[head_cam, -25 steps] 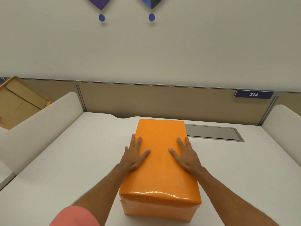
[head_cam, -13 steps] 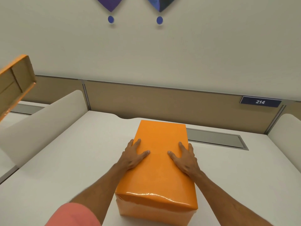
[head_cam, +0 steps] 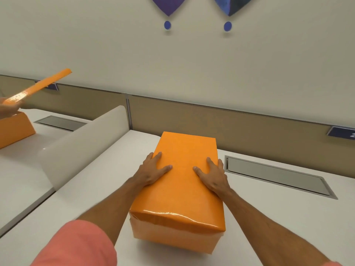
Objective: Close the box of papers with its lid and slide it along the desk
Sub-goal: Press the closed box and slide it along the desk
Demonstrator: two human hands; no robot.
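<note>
- Head view: an orange box [head_cam: 182, 187] sits on the white desk [head_cam: 80, 192], its lid [head_cam: 184, 164] fully on and covering the top.
- The box is a long rectangle. Its long axis runs away from the person toward the tan partition [head_cam: 211, 120] at the back, with the far end leaning slightly to the right. A short end faces the camera, glossy where it catches the light.
- The far short end lies near the partition but apart from it; the near end is close to the bottom of the frame.
- The left hand [head_cam: 151, 170] lies flat on the lid near its left edge, fingers spread and pointing away, thumb angled inward across the top.
- The right hand [head_cam: 212, 174] lies flat on the lid near its right edge, fingers spread; the outer fingers reach over the right rim.
- Neither hand grips anything; both are open palms pressed on the lid, set apart with bare orange between the thumbs.
- A grey recessed panel [head_cam: 276, 175] is set into the desk just right of the box.
- A white curved divider [head_cam: 84, 144] stands to the left of the box.
- Beyond the divider, on the next desk, another orange box [head_cam: 13, 129] stands; another person's hand [head_cam: 9, 108] holds a tilted orange lid [head_cam: 40, 85] above it.
- A pink sleeve [head_cam: 76, 244] shows on the left arm.
</note>
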